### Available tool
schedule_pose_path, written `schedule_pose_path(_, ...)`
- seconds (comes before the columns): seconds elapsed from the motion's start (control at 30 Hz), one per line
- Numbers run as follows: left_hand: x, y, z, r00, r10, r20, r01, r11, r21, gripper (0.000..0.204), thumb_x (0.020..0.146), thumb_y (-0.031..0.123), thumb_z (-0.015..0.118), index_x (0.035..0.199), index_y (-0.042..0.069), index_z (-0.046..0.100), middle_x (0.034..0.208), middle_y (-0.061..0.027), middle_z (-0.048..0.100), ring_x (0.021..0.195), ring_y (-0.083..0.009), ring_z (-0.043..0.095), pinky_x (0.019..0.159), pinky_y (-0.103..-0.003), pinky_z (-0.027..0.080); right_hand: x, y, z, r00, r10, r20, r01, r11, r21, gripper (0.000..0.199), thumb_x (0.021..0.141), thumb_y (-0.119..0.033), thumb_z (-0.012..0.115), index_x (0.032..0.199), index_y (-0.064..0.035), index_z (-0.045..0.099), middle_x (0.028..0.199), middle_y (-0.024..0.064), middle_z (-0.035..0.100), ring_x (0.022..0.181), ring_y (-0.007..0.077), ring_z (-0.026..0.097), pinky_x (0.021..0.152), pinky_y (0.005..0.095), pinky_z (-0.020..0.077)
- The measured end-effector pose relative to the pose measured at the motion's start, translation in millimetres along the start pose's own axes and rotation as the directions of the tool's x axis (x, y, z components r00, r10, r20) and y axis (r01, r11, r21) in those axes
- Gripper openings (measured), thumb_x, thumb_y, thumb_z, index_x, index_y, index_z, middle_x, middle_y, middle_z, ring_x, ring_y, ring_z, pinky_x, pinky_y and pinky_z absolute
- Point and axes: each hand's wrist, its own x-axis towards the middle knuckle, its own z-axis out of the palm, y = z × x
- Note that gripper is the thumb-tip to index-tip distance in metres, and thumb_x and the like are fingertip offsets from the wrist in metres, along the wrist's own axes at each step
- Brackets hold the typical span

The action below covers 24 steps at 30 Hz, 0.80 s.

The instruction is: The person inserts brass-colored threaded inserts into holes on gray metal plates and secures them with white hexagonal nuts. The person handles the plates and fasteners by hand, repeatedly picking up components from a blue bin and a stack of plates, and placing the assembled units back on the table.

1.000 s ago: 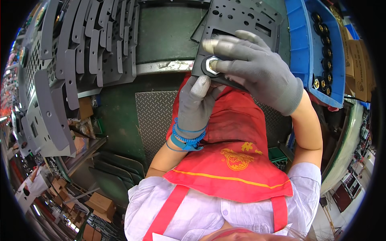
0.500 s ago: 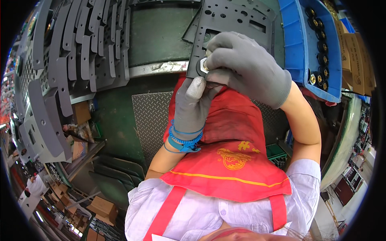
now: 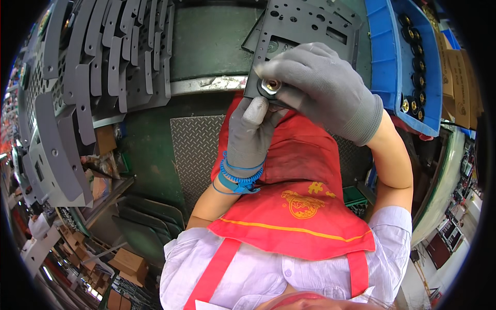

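There are two gloved hands, one left hand point(image 3: 250, 132) and one right hand point(image 3: 333, 85), one hex nut point(image 3: 269, 88), one red apron point(image 3: 305, 227), one blue coiled wristband point(image 3: 240, 180), one blue bin point(image 3: 383, 57), about ten black rings point(image 3: 419, 65), at least eight upright grey plates point(image 3: 82, 57) and at least three dark green panels point(image 3: 137, 235).

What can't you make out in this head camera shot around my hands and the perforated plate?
In the head view:
- Left hand: fingertips other than the thumb's, hidden beneath the perforated metal plate.
- Perforated metal plate: partly covered by the right hand; far end cut off by the upper edge.
- Hex nut: right thumb's contact, too blurred.
- Blue bin: far end, cut off by the upper edge.
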Motion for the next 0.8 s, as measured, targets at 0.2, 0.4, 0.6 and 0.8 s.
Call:
schedule_pose_path(0.2, 1.1, 2.5, -3.0, 0.999, 0.046, 0.010, -0.046, 0.998, -0.031, 0.045, 0.097, 0.031, 0.056, 0.126, -0.003, 0.054, 0.119, -0.0125, 0.062, 0.110, -0.0199, 0.061, 0.099, -0.037, 0.048, 4.7, -6.5, -17.7, 0.981, 0.170, 0.093, -0.157, 0.978, -0.139, 0.028, 0.092, -0.033, 0.061, 0.086, -0.0062, 0.065, 0.104, 0.0127, 0.065, 0.098, 0.0349, 0.061, 0.089, 0.0422, 0.0444)
schedule_pose_path(0.4, 1.5, 1.1, -4.5, 0.999, 0.020, -0.024, -0.020, 1.000, 0.000, 0.047, 0.096, 0.032, 0.057, 0.127, -0.003, 0.053, 0.117, -0.0120, 0.063, 0.107, -0.0199, 0.062, 0.100, -0.037, 0.048, 2.3, 5.1, -12.3, 0.988, -0.113, -0.109, 0.119, 0.992, 0.048, 0.022, 0.092, -0.027, 0.059, 0.084, -0.0075, 0.065, 0.086, 0.0090, 0.064, 0.083, 0.0310, 0.061, 0.085, 0.0419, 0.0450)
schedule_pose_path(0.6, -4.8, 18.9, 3.6, 0.997, -0.023, -0.076, 0.031, 0.993, 0.115, 0.044, 0.096, 0.030, 0.055, 0.126, -0.003, 0.053, 0.114, -0.0102, 0.064, 0.105, -0.0173, 0.063, 0.091, -0.035, 0.054, -10.2, -24.1, -25.4, 0.987, 0.135, 0.082, -0.126, 0.986, -0.108, 0.059, 0.073, -0.022, 0.080, 0.126, -0.0072, 0.057, 0.118, 0.0155, 0.061, 0.105, 0.0354, 0.061, 0.090, 0.0426, 0.0480)
schedule_pose_path(0.8, 12.1, 51.0, 31.4, 0.981, 0.192, 0.023, -0.194, 0.970, 0.146, 0.046, 0.097, 0.031, 0.058, 0.127, -0.004, 0.052, 0.116, -0.0119, 0.064, 0.103, -0.0175, 0.064, 0.091, -0.033, 0.053, 10.8, -33.1, -54.5, 0.951, 0.253, 0.179, -0.225, 0.961, -0.162, 0.080, 0.074, -0.023, 0.079, 0.146, -0.0114, 0.045, 0.115, 0.0186, 0.060, 0.103, 0.0386, 0.060, 0.088, 0.0453, 0.0479)
